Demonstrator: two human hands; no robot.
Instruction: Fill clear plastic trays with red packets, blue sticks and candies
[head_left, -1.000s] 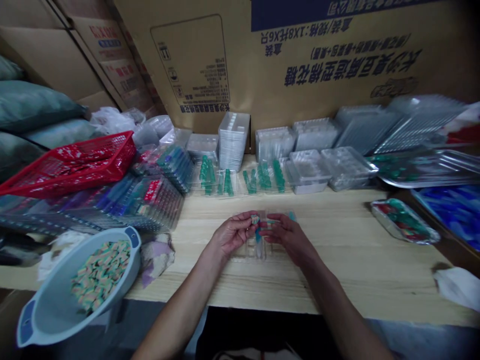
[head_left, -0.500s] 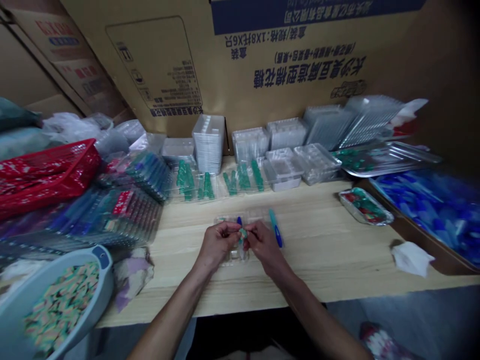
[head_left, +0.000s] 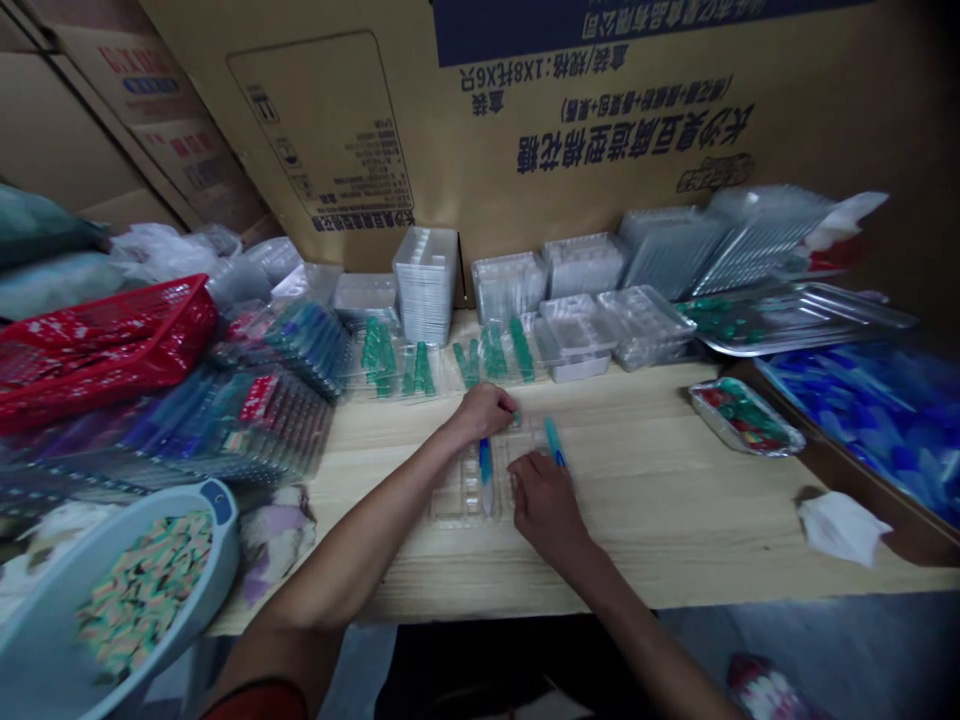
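Observation:
My left hand (head_left: 486, 411) reaches over the far part of a clear plastic tray (head_left: 452, 503), its fingertips pinched on a small green piece (head_left: 515, 419). My right hand (head_left: 546, 500) rests lower on the tray's right half, fingers curled in; whatever they may hold is hidden. A blue plastic stick with a pale tip (head_left: 485, 470), like a small knife or pen, lies in the tray between my hands. Another light-blue stick (head_left: 553, 440) lies along the right side, its lower end partly behind my right hand.
Clear trays with green sticks (head_left: 420, 372) and stacked clear trays (head_left: 424, 290) line the back against a large carton (head_left: 480, 160). At left are a red basket (head_left: 172, 345) and a blue basin (head_left: 225, 560) of small striped pieces. A foil dish (head_left: 750, 435) and a brown box (head_left: 926, 535) of blue pieces stand right.
My hands, together at the tray's middle before, have parted. The left has moved up and right with the small green piece; the right has moved slightly right and down.

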